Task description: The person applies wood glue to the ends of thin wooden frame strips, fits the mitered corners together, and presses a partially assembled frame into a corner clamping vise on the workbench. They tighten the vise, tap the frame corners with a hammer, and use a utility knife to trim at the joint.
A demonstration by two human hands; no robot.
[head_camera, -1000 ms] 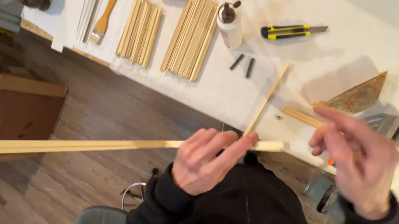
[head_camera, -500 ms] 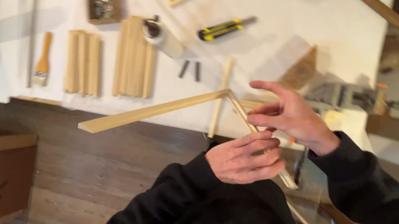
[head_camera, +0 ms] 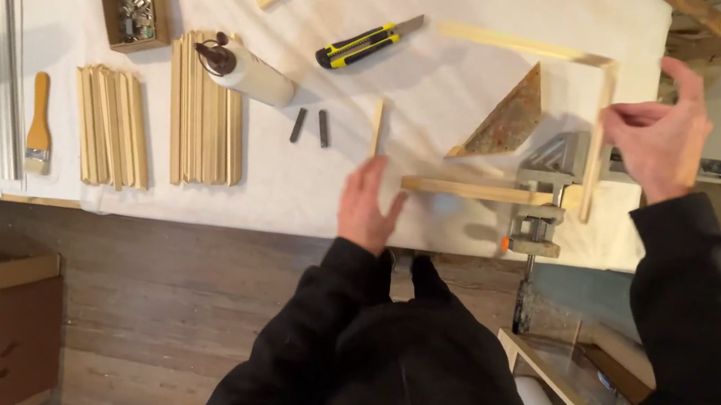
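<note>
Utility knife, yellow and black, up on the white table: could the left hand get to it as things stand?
Probably yes. The left hand rests at the table's near edge, holding nothing, and the utility knife lies farther back. Only a short wooden stick and two small dark pieces lie flat between them, easily passed over.

Two hands, left hand (head_camera: 369, 206) and right hand (head_camera: 662, 131), two stacks of wooden strips (head_camera: 111, 125) (head_camera: 204, 122), one utility knife (head_camera: 368, 41), one glue bottle (head_camera: 243, 71), one brush (head_camera: 39, 123), one small box of metal bits (head_camera: 134, 7), two short dark pegs (head_camera: 298, 125) (head_camera: 324, 128), one corner clamp (head_camera: 543, 194), one triangular block (head_camera: 506, 120)
</note>
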